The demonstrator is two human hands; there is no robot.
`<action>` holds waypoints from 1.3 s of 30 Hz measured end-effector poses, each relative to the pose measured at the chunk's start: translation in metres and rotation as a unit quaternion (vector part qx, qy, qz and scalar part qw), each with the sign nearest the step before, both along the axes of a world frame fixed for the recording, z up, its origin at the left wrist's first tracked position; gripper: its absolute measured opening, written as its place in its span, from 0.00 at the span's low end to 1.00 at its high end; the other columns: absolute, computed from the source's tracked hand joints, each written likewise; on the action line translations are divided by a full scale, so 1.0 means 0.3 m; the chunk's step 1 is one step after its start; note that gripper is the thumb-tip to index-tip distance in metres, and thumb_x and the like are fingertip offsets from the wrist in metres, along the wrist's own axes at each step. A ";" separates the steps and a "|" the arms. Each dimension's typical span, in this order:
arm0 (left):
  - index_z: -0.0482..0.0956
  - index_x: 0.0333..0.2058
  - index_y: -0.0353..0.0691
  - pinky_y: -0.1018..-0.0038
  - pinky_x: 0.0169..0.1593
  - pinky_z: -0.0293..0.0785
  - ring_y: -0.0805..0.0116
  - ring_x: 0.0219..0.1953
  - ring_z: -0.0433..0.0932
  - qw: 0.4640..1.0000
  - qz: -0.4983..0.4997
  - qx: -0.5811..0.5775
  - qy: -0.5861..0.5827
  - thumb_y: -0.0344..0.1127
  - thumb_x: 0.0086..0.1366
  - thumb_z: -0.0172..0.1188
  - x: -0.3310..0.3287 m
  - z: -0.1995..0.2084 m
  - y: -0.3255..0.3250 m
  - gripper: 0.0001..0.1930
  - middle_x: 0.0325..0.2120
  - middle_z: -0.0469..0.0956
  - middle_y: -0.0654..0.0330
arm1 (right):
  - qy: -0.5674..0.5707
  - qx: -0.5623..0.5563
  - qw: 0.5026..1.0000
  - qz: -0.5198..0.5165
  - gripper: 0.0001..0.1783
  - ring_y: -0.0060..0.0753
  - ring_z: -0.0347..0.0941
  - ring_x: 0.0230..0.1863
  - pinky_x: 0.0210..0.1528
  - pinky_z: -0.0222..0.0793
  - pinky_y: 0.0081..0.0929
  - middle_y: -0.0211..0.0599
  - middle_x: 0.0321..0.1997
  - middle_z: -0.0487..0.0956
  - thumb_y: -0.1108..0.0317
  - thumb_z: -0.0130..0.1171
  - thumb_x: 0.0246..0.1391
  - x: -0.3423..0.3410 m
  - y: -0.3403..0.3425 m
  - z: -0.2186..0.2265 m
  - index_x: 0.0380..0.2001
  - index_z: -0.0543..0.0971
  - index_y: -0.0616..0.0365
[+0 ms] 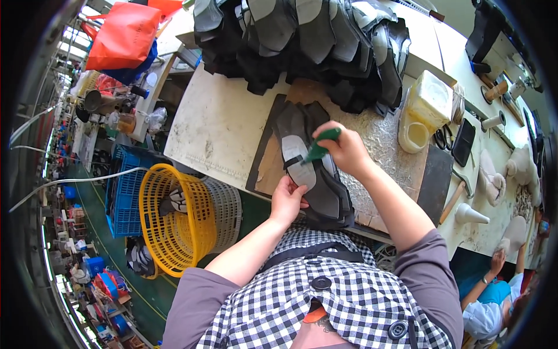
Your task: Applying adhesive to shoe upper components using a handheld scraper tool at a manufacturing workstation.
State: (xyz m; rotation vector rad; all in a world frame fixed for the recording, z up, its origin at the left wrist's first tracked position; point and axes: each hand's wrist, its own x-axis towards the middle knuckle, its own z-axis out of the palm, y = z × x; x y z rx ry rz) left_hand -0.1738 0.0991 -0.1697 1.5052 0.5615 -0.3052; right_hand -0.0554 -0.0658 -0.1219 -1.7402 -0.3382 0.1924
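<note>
Dark grey shoe-upper pieces (322, 200) with light grey patches lie in a stack at the front edge of the table. My left hand (286, 199) pinches the edge of the top piece, thumb on its light patch (301, 174). Closed around a green brush (321, 145), my right hand (346, 152) is over the same piece. The brush points down at the light patch near a small black strap; its tip is blurred, and I cannot tell whether it touches. Beneath the stack is a worn brown board (268, 164) with a dark border.
A big heap of similar pieces (317, 43) covers the far side of the table. To the right are a yellowed glue container (427, 107), a black phone (463, 142), scissors (443, 137) and a hammer (452, 202). Yellow (174, 218) and blue baskets (125, 192) stand at left. Another person's hand (497, 262) shows lower right.
</note>
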 end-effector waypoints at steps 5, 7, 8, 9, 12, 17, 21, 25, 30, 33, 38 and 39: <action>0.66 0.34 0.35 0.78 0.24 0.77 0.72 0.22 0.76 0.997 0.058 0.030 -0.029 0.28 0.59 0.62 -0.019 0.026 -0.022 0.12 0.26 0.75 0.59 | -0.142 -0.116 0.981 0.067 0.10 0.43 0.78 0.36 0.36 0.73 0.33 0.38 0.33 0.81 0.77 0.58 0.48 -0.176 -0.156 -0.065 0.35 0.78 0.52; 0.67 0.35 0.35 0.78 0.28 0.78 0.72 0.25 0.77 0.995 0.067 0.038 -0.070 0.27 0.56 0.66 -0.023 0.033 -0.021 0.14 0.28 0.75 0.59 | -0.175 -0.137 0.973 0.055 0.11 0.42 0.78 0.37 0.37 0.74 0.32 0.37 0.33 0.81 0.79 0.59 0.46 -0.219 -0.206 -0.100 0.34 0.78 0.52; 0.67 0.35 0.35 0.78 0.28 0.78 0.72 0.25 0.77 0.995 0.066 0.038 -0.066 0.27 0.56 0.66 -0.026 0.031 -0.017 0.14 0.28 0.75 0.59 | -0.172 -0.137 0.974 0.056 0.11 0.42 0.78 0.37 0.37 0.74 0.32 0.37 0.33 0.81 0.79 0.59 0.46 -0.234 -0.220 -0.108 0.34 0.78 0.52; 0.68 0.36 0.35 0.78 0.28 0.78 0.73 0.26 0.77 0.994 0.067 0.031 -0.077 0.28 0.57 0.66 -0.028 0.033 -0.016 0.14 0.28 0.75 0.59 | -0.149 -0.128 0.980 0.031 0.11 0.43 0.78 0.37 0.37 0.74 0.32 0.37 0.33 0.81 0.79 0.59 0.46 -0.246 -0.232 -0.109 0.34 0.78 0.53; 0.70 0.36 0.34 0.81 0.27 0.77 0.77 0.28 0.75 0.995 0.057 0.025 -0.074 0.28 0.56 0.67 -0.020 0.061 -0.009 0.14 0.28 0.75 0.61 | -0.110 -0.103 0.988 -0.013 0.11 0.43 0.78 0.37 0.39 0.73 0.31 0.38 0.34 0.80 0.80 0.58 0.47 -0.265 -0.234 -0.094 0.34 0.77 0.55; 0.71 0.37 0.35 0.81 0.32 0.75 0.77 0.30 0.74 0.996 0.058 0.012 -0.071 0.27 0.56 0.65 -0.009 0.101 -0.007 0.12 0.29 0.75 0.62 | -0.022 -0.138 0.990 -0.029 0.09 0.45 0.78 0.34 0.36 0.72 0.31 0.43 0.34 0.79 0.76 0.59 0.50 -0.270 -0.256 -0.077 0.36 0.77 0.54; 0.73 0.38 0.35 0.81 0.37 0.73 0.78 0.33 0.74 0.993 0.098 -0.028 -0.062 0.27 0.57 0.64 0.021 0.165 -0.018 0.12 0.30 0.75 0.63 | 0.039 -0.031 0.993 -0.108 0.08 0.34 0.78 0.31 0.32 0.73 0.26 0.39 0.33 0.79 0.74 0.58 0.53 -0.226 -0.257 -0.060 0.38 0.75 0.57; 0.74 0.41 0.34 0.83 0.36 0.71 0.80 0.30 0.72 0.989 0.090 -0.010 -0.114 0.26 0.56 0.64 0.042 0.138 -0.020 0.14 0.29 0.75 0.65 | 0.046 0.193 0.968 -0.152 0.11 0.26 0.77 0.32 0.29 0.74 0.22 0.36 0.33 0.76 0.72 0.56 0.56 -0.143 -0.029 0.063 0.42 0.71 0.59; 0.74 0.42 0.36 0.82 0.35 0.71 0.79 0.30 0.73 0.990 0.066 0.005 -0.121 0.24 0.57 0.62 0.040 0.114 -0.020 0.14 0.29 0.75 0.66 | -0.067 -0.049 0.987 -0.138 0.10 0.55 0.75 0.33 0.35 0.70 0.38 0.48 0.30 0.77 0.72 0.55 0.53 -0.053 0.051 0.135 0.40 0.71 0.53; 0.74 0.42 0.35 0.83 0.35 0.70 0.79 0.30 0.73 0.992 0.057 0.011 -0.111 0.24 0.57 0.62 0.042 0.109 0.000 0.13 0.29 0.75 0.66 | -0.045 -0.026 0.996 -0.072 0.09 0.54 0.75 0.32 0.35 0.70 0.38 0.48 0.30 0.77 0.72 0.55 0.53 -0.089 0.064 0.169 0.39 0.71 0.53; 0.74 0.41 0.37 0.79 0.36 0.70 0.77 0.32 0.75 0.991 -0.127 -0.002 0.041 0.38 0.62 0.61 0.014 0.138 0.020 0.13 0.32 0.77 0.64 | -0.009 0.009 0.982 -0.191 0.11 0.32 0.75 0.29 0.33 0.71 0.30 0.37 0.30 0.76 0.76 0.54 0.54 -0.099 -0.084 0.065 0.41 0.70 0.56; 0.74 0.43 0.38 0.76 0.41 0.71 0.74 0.35 0.76 0.981 -0.168 -0.021 0.094 0.42 0.66 0.56 0.017 0.169 0.014 0.14 0.36 0.77 0.63 | -0.008 0.004 0.982 -0.190 0.11 0.32 0.75 0.29 0.33 0.71 0.30 0.37 0.30 0.76 0.76 0.54 0.54 -0.128 -0.118 0.038 0.41 0.70 0.56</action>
